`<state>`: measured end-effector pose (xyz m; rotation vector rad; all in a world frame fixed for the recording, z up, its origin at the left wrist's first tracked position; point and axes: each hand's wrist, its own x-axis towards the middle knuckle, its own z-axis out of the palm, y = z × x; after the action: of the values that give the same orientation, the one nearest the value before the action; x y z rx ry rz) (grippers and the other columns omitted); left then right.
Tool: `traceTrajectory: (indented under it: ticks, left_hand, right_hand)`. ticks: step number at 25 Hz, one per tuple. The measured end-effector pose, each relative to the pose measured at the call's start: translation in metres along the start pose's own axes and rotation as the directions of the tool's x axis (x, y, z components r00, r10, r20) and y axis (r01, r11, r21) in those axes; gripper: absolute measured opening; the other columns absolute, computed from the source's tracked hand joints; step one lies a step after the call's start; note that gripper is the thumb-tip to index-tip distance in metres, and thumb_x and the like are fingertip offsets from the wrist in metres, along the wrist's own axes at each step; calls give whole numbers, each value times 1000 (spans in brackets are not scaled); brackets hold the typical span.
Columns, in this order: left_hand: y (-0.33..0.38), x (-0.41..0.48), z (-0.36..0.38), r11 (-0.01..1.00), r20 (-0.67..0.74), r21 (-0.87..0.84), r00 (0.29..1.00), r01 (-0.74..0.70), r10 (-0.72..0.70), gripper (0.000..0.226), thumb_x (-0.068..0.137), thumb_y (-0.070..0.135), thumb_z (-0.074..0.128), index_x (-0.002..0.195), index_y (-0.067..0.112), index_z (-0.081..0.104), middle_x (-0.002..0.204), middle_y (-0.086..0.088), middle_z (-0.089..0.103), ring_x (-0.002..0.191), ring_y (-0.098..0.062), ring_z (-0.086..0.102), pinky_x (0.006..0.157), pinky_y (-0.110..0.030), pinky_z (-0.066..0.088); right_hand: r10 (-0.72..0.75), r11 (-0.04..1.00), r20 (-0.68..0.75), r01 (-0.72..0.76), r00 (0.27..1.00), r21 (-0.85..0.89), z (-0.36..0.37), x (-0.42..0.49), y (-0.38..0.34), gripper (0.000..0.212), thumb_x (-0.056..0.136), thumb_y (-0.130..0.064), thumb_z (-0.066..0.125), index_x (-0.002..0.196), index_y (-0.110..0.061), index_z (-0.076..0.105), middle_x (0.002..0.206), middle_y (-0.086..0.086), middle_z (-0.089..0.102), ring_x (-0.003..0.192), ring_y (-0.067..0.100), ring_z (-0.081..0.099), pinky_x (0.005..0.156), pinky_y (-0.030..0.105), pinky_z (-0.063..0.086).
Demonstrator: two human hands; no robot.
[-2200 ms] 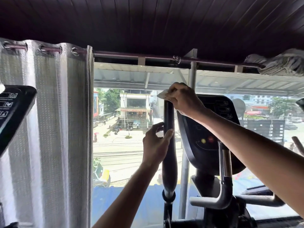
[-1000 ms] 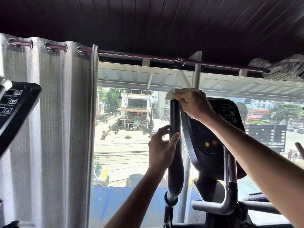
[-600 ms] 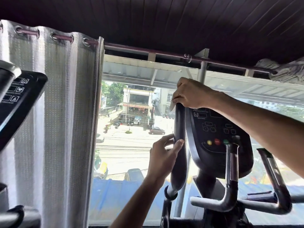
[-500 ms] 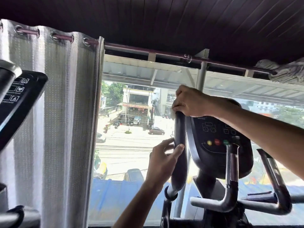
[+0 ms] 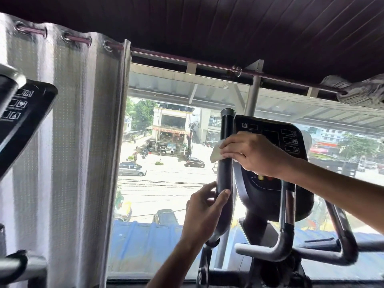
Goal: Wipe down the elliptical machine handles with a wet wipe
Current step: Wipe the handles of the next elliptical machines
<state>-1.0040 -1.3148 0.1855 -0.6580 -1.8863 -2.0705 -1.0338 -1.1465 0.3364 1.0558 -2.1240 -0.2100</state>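
White perforated curtain hung at left. My left hand gripped the upright black padded elliptical handle low down. Above it, my right hand pressed a white wet wipe around the handle, beside the black console.

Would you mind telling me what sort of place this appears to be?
Probably an upper-floor gym: an elliptical's console and upright handle, a second machine's console at left, and a window overlooking a street below.
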Motion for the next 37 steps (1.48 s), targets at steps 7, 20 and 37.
traceTrajectory:
  ticks: [7, 20, 37]
  left_hand:
    - [2, -4, 1, 1000, -6, -7, 1000, -12, 12, 21, 98, 30, 68, 96, 50, 64, 81, 29, 74, 82, 5, 73, 75, -24, 62]
    - [-1, -9, 8, 1000, -53, 6, 999, -4, 4, 8, 100, 34, 66, 96, 39, 71, 89, 4, 80, 84, -14, 76, 83, -44, 62]
    - [-4, -11, 7, 999, -32, -33, 999, 16, -17, 26, 100, 32, 66, 85, 51, 73, 90, -2, 79, 85, -19, 76, 84, -47, 59]
  right_hand:
    - [167, 986, -105, -167, 980, 10, 1, 25, 30, 18, 92, -4, 69, 107, -7, 78, 100, 6, 68, 87, 22, 70, 85, 39, 61]
    - [251, 963, -230, -219, 940, 156, 15, -14, 11, 30, 87, -8, 74, 117, -13, 72, 85, 6, 65, 78, 3, 63, 75, 26, 59]
    - [148, 984, -192, -124, 970, 131, 27, -38, -29, 18, 89, -6, 75, 106, -10, 79, 103, 2, 68, 99, 8, 64, 90, 19, 52]
